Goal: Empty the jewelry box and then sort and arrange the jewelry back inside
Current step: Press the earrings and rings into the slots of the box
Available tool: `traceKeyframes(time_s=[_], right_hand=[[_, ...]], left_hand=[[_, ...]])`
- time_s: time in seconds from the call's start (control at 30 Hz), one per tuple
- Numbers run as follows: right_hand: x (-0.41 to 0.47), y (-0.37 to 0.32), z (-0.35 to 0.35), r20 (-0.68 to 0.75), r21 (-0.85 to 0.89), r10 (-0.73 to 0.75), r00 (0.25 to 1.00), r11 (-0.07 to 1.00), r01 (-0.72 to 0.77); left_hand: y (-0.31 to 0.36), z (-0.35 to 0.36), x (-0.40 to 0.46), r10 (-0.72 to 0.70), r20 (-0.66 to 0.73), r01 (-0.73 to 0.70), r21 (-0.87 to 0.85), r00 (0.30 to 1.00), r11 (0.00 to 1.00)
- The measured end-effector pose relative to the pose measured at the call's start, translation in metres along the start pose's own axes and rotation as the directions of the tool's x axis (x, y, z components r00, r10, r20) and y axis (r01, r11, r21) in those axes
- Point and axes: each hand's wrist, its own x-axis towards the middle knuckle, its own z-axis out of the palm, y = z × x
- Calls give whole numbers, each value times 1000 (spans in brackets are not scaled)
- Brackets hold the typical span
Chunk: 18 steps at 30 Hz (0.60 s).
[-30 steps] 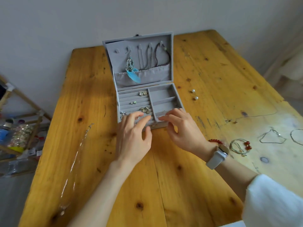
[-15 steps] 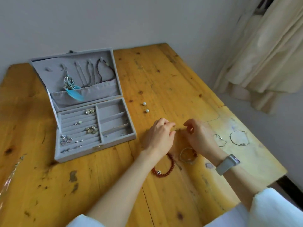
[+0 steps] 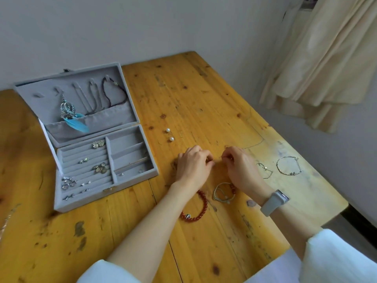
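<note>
Both hands rest curled on the knotty, yellow-varnished wooden table (image 3: 204, 103). The left hand (image 3: 193, 166) and right hand (image 3: 241, 167) face each other with fingertips pinched close together, apparently on something very thin between them; what it is cannot be made out. Left of the left hand stands the grey, velvety jewelry box (image 3: 98, 172), lid propped open. Small metal earrings (image 3: 100, 168) sit in its ridged slots, and a blue feather earring (image 3: 76, 123) and dark beaded strand (image 3: 114, 92) hang in the lid. Just beyond the left hand lie two round pearl studs (image 3: 169, 134). Under the left wrist curves a glossy red bead bracelet (image 3: 201, 209); under the right wrist, a pale cord bracelet (image 3: 221, 193). Right of the right hand lie two thin wire bracelets (image 3: 288, 166). A grey watch band (image 3: 272, 203) wraps the right wrist. Cream curtain (image 3: 330, 58) hangs beyond.
</note>
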Motion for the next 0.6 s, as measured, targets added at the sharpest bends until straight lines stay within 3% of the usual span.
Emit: traceKeyframes(time_s=[0.17, 0.27, 0.37, 0.6], right_hand=[[-2, 0, -7, -39, 82, 30, 999, 996, -27], [-5, -6, -11, -52, 123, 21, 998, 992, -15], [-7, -20, -10, -37, 133, -3, 999, 991, 8], [-13, -82, 15, 39, 268, -193, 980, 947, 176]], left_hand=[[3, -6, 2, 18, 70, -19, 25, 997, 999], [2, -20, -9, -58, 55, 69, -216, 997, 974], [-4, -41, -34, -166, -4, 147, -442, 986, 885], [-68, -100, -99, -402, -105, 262, -607, 910, 751]])
